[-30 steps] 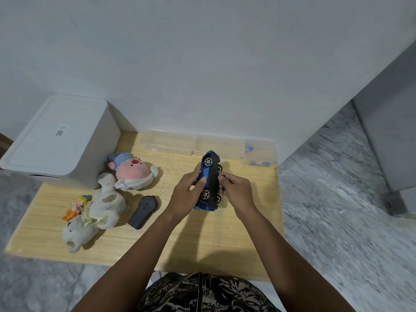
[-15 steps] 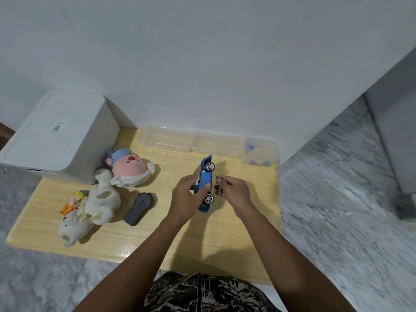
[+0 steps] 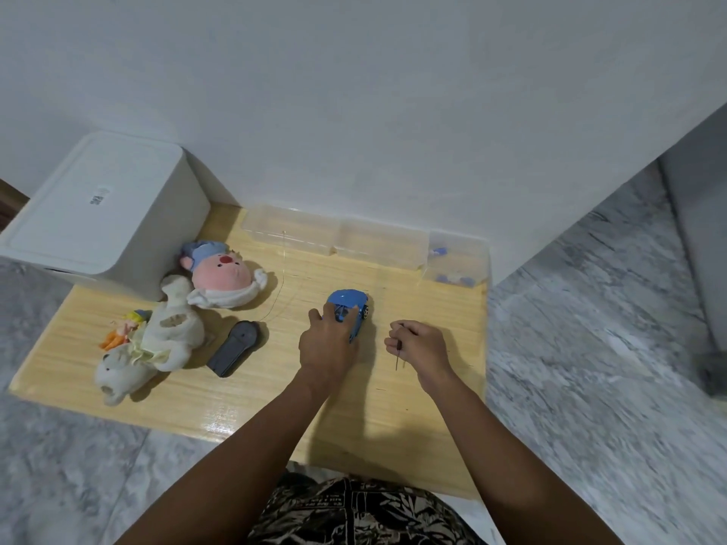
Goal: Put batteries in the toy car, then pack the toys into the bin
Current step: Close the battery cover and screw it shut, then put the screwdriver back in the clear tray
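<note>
car (image 3: 347, 304): blue, blk wheels
bin (image 3: 106, 218): white
counter (image 3: 413, 407): light wood grain
remote (image 3: 234, 349): dk grey
pig plush (image 3: 222, 275): pink w/ blue cap
floor (image 3: 590, 367): grey marble

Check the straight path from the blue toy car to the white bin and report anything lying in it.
The toy car, under the left hand, is separated from the lidded bin by the pink plush. The bin's closed lid also blocks packing.

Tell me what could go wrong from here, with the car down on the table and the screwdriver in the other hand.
1. The bin has its lid on and the left hand grips the toy car: packing needs a free hand first.
2. The right hand holds a thin screwdriver; it could slip and roll off the table.
3. The car's thin wire antenna could snag the pink plush.
</note>
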